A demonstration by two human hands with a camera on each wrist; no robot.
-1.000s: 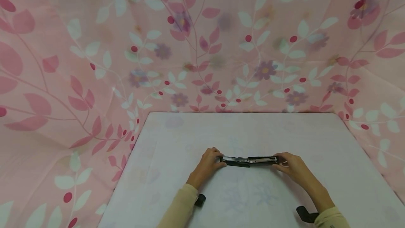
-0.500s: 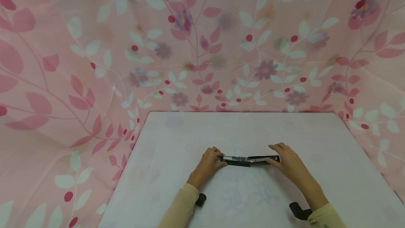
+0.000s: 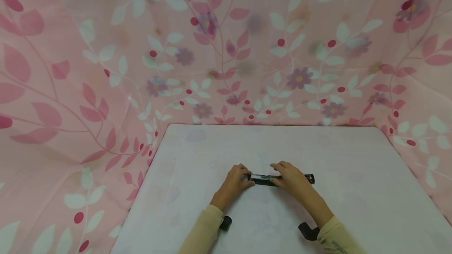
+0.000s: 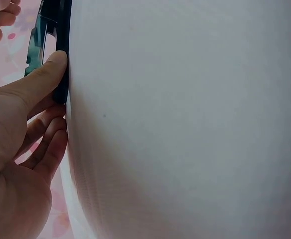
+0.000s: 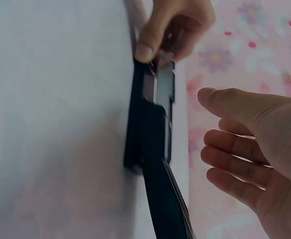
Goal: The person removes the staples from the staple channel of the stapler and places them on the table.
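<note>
Head view, left to right: pale-yellow left sleeve [image 3: 202, 228] slants up from bottom centre; left hand [image 3: 233, 181] pinches the left end of a black stapler [image 3: 263, 182], thumb against its dark base. Stapler is opened out lengthwise, lower centre of frame, just right of middle, above the white table [image 3: 197, 156]. Right hand [image 3: 292, 179] reaches in from lower right across the stapler's middle, fingers loosely extended, grasping nothing; right wrist view shows a gap. Right sleeve [image 3: 339, 236] at bottom right.
</note>
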